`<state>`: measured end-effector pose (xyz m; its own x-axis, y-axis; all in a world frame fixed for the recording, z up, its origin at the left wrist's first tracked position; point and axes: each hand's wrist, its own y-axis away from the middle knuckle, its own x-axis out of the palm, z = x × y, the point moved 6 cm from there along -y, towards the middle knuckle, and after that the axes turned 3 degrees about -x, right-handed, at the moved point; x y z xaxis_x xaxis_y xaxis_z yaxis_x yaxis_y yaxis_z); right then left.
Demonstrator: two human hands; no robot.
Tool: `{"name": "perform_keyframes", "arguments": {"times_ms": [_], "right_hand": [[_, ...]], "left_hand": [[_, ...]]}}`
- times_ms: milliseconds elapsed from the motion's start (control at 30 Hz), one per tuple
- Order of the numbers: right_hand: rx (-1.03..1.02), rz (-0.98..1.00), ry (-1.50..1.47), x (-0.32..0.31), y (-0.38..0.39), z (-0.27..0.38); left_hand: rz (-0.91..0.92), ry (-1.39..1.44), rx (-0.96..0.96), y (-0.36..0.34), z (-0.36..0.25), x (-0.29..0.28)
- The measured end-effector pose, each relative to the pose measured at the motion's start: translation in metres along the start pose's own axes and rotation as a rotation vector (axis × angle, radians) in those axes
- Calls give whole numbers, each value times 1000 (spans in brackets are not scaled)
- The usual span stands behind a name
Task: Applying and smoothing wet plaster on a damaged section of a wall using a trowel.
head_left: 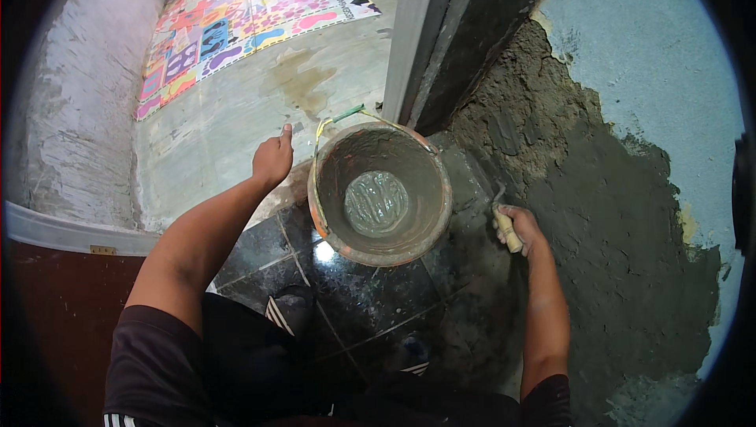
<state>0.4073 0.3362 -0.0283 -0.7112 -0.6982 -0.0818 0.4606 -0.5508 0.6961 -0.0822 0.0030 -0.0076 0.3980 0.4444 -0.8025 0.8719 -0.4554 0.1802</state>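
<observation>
My right hand [523, 229] is wrapped round the pale wooden handle of a trowel [506, 226]. The trowel's bent metal neck reaches toward the foot of the plastered wall [622, 222]; its blade is hard to make out against the grey mortar there. Between my arms stands a mortar-crusted bucket [329, 226], with a little wet grey mortar [376, 203] at its bottom. Its wire handle, with a green grip [347, 113], leans to the far side. My left hand [273, 159] hovers left of the bucket, apart from it, fingers curled and one digit pointing up, apparently holding nothing.
A door frame [417, 41] rises just behind the bucket. Beyond it, a colourful patterned mat [260, 10] covers part of the concrete floor, near a brown wet stain [302, 81]. Dark wet tiles [370, 293] lie under my sandalled feet [290, 309]. Rough older mortar [524, 100] borders the door frame.
</observation>
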Motion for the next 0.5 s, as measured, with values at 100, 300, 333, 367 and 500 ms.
{"name": "perform_keyframes", "arguments": {"times_ms": [100,300,333,367,500], "right_hand": [[-12,21,-100,-5,7,6],[-33,79,-326,-24,39,17],[-52,148,-332,-24,45,20],[-81,152,-327,-28,54,23],[-162,124,-240,-41,94,32]], "left_hand": [[13,-10,4,-2,-2,3],[54,-29,0,-3,-5,7],[54,-31,-12,-3,-4,6],[47,-41,-4,-3,-5,5],[50,-41,-6,-3,-7,2]]}}
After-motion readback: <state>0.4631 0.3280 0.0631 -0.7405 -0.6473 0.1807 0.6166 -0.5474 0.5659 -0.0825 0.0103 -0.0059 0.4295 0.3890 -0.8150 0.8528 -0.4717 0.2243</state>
